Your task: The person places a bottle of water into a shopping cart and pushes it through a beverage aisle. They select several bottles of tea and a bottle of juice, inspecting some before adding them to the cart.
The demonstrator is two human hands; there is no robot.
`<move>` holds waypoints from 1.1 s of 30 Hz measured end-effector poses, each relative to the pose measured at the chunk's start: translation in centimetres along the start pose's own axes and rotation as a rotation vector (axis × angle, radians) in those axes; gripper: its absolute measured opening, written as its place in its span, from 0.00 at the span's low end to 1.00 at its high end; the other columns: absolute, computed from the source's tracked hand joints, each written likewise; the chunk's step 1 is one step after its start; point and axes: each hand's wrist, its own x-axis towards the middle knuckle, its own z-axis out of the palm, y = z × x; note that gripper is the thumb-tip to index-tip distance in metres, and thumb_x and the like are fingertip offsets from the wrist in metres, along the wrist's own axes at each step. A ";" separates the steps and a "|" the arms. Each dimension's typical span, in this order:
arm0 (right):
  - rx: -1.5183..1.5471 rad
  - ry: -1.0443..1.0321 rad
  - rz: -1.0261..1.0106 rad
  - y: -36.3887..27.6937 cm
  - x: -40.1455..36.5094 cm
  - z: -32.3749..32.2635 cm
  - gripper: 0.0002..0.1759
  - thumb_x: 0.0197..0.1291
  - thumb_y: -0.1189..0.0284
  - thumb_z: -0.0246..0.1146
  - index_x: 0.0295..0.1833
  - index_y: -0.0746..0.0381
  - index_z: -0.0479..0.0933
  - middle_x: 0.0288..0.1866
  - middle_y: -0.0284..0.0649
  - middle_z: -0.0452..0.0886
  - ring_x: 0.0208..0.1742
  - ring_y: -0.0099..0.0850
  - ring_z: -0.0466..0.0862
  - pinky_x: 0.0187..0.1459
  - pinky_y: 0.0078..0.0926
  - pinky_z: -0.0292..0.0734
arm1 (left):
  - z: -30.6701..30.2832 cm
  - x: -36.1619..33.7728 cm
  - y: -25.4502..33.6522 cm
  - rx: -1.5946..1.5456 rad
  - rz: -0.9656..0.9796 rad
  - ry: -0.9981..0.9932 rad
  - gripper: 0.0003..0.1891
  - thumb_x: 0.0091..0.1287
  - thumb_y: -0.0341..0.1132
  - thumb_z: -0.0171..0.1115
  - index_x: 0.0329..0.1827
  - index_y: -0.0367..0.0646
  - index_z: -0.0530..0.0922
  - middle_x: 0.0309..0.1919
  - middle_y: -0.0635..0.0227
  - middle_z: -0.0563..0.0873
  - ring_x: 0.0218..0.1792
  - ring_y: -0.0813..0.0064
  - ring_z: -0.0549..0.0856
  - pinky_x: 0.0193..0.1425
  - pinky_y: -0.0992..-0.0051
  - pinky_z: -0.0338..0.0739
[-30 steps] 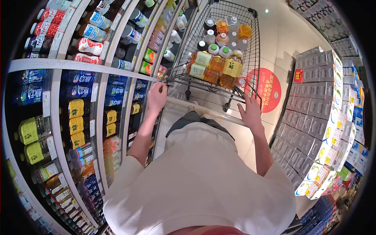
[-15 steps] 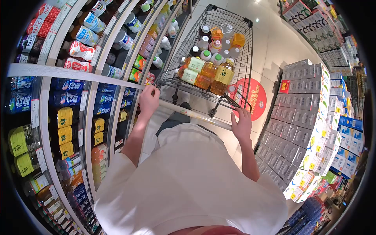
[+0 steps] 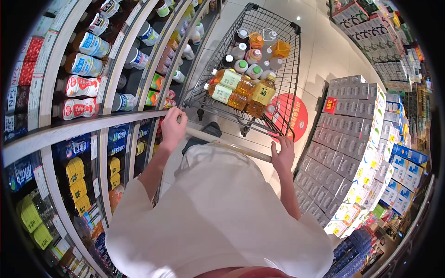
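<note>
Ahead of me stands a black wire shopping cart (image 3: 293, 69) with a pale handle bar (image 3: 232, 147). My left hand (image 3: 173, 126) curls around the bar's left end, close to the shelf edge. At the bar's right end, my right hand (image 3: 283, 155) has its fingers bent over the handle. Inside the basket, large amber bottles lie tilted near the handle, among them a yellow-labelled bottle (image 3: 262, 96) and a bottle with a pale label (image 3: 222, 94). Several smaller bottles, such as a green-capped bottle (image 3: 254, 71), stand behind them.
Shelves of drinks (image 3: 83, 121) run close along my left, holding several rows of bottles. Stacked grey-and-white cartons (image 3: 340, 125) rise on the right, with a red price sign (image 3: 330, 104). A red round floor sticker (image 3: 299, 118) lies beside and under the cart.
The shelves and carton stack have shifted in view, with the left shelf rail now more slanted. Both hands stay at the cart's handle, and the bottles keep their places in the basket.
</note>
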 end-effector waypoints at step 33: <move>-0.045 0.051 0.087 -0.6 10.5 0.0 0.09 0.74 0.70 0.70 0.53 0.63 0.86 0.59 0.45 0.90 0.66 0.48 0.87 0.68 0.46 0.82 | 1.9 11.6 1.8 0.023 0.029 -0.147 0.07 0.75 0.36 0.70 0.51 0.45 0.87 0.61 0.54 0.88 0.59 0.42 0.90 0.59 0.48 0.86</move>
